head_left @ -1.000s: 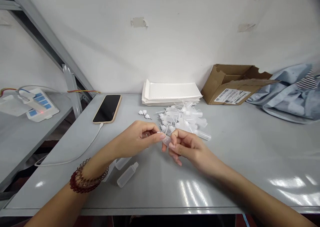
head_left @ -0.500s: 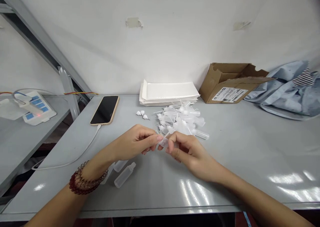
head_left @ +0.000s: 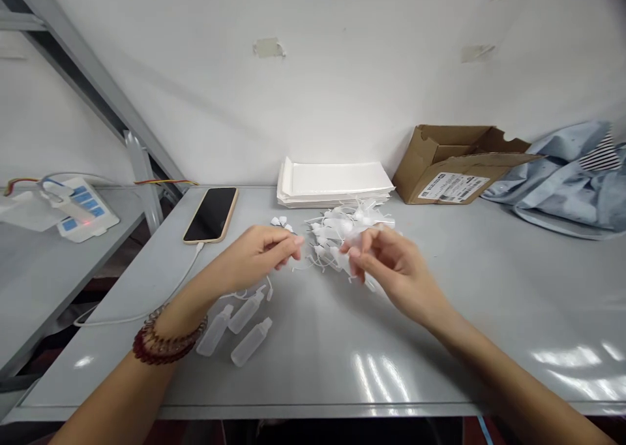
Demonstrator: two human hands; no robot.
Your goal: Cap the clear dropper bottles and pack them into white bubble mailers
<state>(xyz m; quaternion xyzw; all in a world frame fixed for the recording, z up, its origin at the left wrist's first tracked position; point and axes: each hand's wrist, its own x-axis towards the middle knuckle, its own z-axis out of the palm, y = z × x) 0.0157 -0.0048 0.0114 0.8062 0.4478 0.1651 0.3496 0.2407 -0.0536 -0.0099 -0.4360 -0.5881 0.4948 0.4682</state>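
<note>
Holds left hand [head_left: 259,256] and right hand [head_left: 398,269] apart above glossy grey table [head_left: 440,340]

Holds the left hand palm inward, with the thumb tip against the bent fingers. Cannot tell of anything pinched there. Holds the right hand at the near side of a loose heap of translucent plastic bottles and white pointed caps with thin tubes [head_left: 337,226], with thumb and forefinger brought close together. Cannot tell, for blur and the pale heap behind, whether pinching a piece or touching one.

Shows three translucent, open-necked plastic bottles [head_left: 251,342] lying on their sides near the left wrist, with necks toward the far right. Shows thin white tubing [head_left: 269,290] just beyond them, and small white pointed caps [head_left: 281,222] beyond the left hand, partly hidden by it.

Wears coiled brown and dark red bracelets [head_left: 169,340] on the left wrist. Has a black-screened phone in a pale case [head_left: 211,214] lying at the far left of the table, joined to a white cable [head_left: 188,278]. Has a stack of flat white packets [head_left: 337,181] against the wall [head_left: 195,73], just behind the heap. Has an open brown cardboard box with a white label [head_left: 452,164] farther right, beside crumpled light blue fabric [head_left: 562,184]. Shows a white power strip with blue sockets [head_left: 92,210] on another grey surface [head_left: 112,249] at far left.
</note>
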